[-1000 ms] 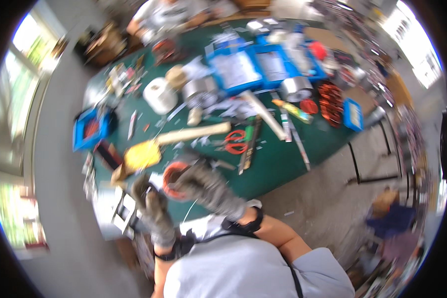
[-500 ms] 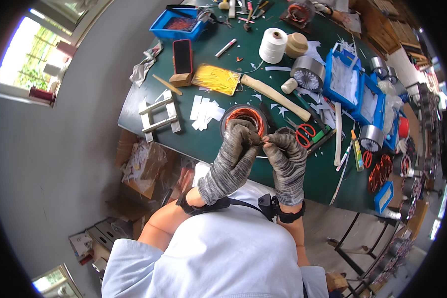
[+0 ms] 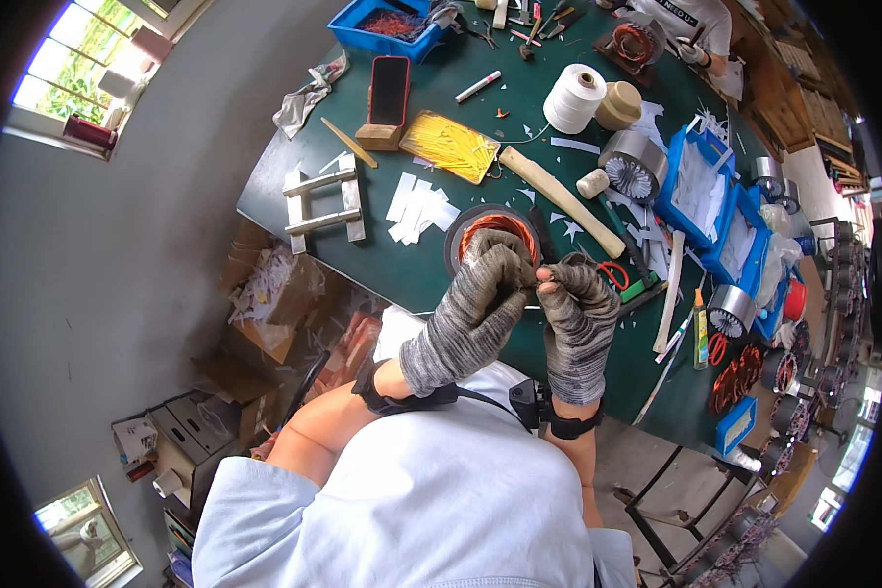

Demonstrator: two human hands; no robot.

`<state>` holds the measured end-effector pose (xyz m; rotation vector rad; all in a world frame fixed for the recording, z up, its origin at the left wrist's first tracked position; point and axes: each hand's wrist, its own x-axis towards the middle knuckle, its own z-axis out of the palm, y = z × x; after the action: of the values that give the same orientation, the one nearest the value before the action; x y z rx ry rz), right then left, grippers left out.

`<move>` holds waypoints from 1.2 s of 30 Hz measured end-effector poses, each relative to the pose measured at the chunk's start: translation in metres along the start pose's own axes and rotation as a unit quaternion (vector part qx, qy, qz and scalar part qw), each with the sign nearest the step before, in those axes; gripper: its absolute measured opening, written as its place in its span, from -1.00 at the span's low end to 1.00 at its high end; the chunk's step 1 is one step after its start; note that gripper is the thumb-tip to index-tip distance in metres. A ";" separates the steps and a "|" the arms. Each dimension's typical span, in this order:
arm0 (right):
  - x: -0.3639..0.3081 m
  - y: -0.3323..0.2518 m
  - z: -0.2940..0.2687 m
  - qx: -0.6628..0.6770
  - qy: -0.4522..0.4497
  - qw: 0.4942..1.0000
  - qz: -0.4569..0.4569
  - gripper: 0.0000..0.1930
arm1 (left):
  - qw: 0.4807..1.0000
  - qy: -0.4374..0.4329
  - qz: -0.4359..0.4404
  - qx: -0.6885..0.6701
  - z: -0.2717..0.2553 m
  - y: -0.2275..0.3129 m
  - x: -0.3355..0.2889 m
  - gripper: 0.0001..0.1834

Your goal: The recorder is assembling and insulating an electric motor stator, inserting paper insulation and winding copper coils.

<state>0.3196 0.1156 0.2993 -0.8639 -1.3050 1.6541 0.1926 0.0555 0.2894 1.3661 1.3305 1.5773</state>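
Both my hands wear grey knitted gloves, and bare fingertips show on the right one. My left hand is closed in a pinch just in front of a round motor stator with orange copper windings, hiding its near side. My right hand pinches close beside it, thumb and finger almost meeting the left fingertips. Whatever lies between the fingers is too small to make out. Red-handled scissors lie just beyond my right hand, partly covered by it. White paper slips lie left of the stator.
On the green table are a metal frame, a phone, a box of yellow strips, a wooden mallet handle, a white thread spool and blue bins. A co-worker's gloved hand is at the far right.
The view has turned a little, and more of the co-worker shows at the far right. My hands keep their pinch in front of the stator, with the right covering more of the scissors.
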 end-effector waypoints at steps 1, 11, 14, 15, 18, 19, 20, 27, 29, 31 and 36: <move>0.001 0.000 0.000 -0.004 0.002 1.000 -0.003 -0.83 | 1.000 -0.005 0.011 0.014 -0.001 0.003 0.004 -0.83; 0.014 0.003 -0.004 -0.017 -0.013 0.999 0.043 -0.80 | 0.996 0.029 0.037 0.073 -0.005 0.001 0.015 -0.82; 0.017 0.000 -0.004 -0.049 -0.006 0.998 0.027 -0.81 | 0.999 -0.003 0.000 0.040 -0.010 -0.002 0.017 -0.83; 0.018 -0.001 -0.004 -0.049 -0.006 0.998 0.028 -0.81 | 0.999 -0.002 -0.001 0.039 -0.010 -0.003 0.017 -0.83; 0.020 -0.003 -0.007 -0.095 -0.019 0.995 -0.003 -0.82 | 0.999 -0.028 -0.005 0.027 -0.008 -0.008 0.018 -0.84; 0.021 -0.003 -0.007 -0.100 -0.021 0.995 -0.005 -0.83 | 1.000 -0.018 -0.006 0.022 -0.007 -0.011 0.018 -0.85; 0.021 -0.003 -0.008 -0.106 -0.023 0.994 -0.006 -0.84 | 1.000 -0.009 -0.006 0.017 -0.006 -0.013 0.019 -0.85; 0.023 -0.002 -0.008 -0.084 -0.005 0.996 -0.016 -0.85 | 0.993 -0.005 -0.090 -0.078 0.003 -0.016 0.016 -0.87; 0.023 0.001 -0.010 -0.044 0.001 0.999 -0.015 -0.86 | 0.994 -0.010 -0.083 -0.074 0.004 -0.017 0.016 -0.88; 0.024 0.001 -0.011 -0.061 -0.001 0.998 -0.026 -0.86 | 0.994 -0.007 -0.091 -0.066 0.005 -0.022 0.011 -0.88; 0.024 -0.002 -0.012 -0.093 -0.017 0.995 -0.045 -0.84 | 0.994 -0.042 -0.066 -0.074 0.000 -0.017 0.019 -0.71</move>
<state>0.3204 0.1424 0.2980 -0.8755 -1.5179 1.5014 0.1860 0.0780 0.2791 1.2161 1.2019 1.4824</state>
